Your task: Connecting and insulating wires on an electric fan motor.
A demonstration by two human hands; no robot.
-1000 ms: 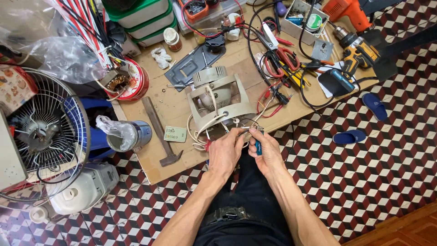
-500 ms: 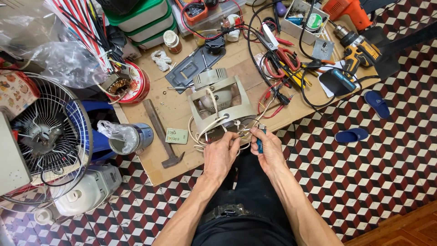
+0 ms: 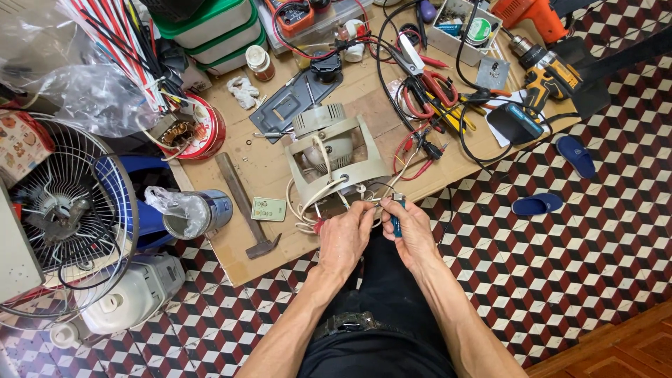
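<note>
Head view: beige fan motor housing [image 3: 334, 155] sits mid-bench [image 3: 231, 255], near the front edge. White wires [image 3: 308, 203] loop out of its near side. Left hand [image 3: 344, 238] has fingers pinched on the wire ends just below the housing. Right hand [image 3: 413, 234] grips a small blue-handled tool [image 3: 396, 222], probably a screwdriver, tip hidden. Hands almost touching. Hammer [image 3: 245, 210] lies left of them, cordless drill [image 3: 542, 73] at far right.
</note>
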